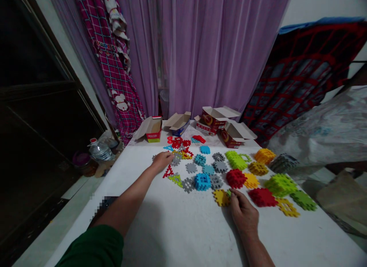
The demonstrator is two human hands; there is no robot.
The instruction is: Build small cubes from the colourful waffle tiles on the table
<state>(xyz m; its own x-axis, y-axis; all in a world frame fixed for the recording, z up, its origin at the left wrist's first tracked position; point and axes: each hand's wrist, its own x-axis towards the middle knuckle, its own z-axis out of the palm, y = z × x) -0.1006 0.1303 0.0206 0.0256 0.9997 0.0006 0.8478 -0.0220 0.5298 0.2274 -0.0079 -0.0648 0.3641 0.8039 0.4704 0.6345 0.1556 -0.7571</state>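
Left hand open, fingers lying over a grey plastic waffle block | right hand narrow, fingers curled at a green block, grip unclear, beside a yellow block | pieces spread singly across the white worktop, seemingly keeping each within reach

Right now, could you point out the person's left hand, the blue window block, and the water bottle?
Left hand (162, 161): head view, back of the hand.
Blue window block (202, 181): head view, top face.
Water bottle (101, 152): head view, middle of its body.
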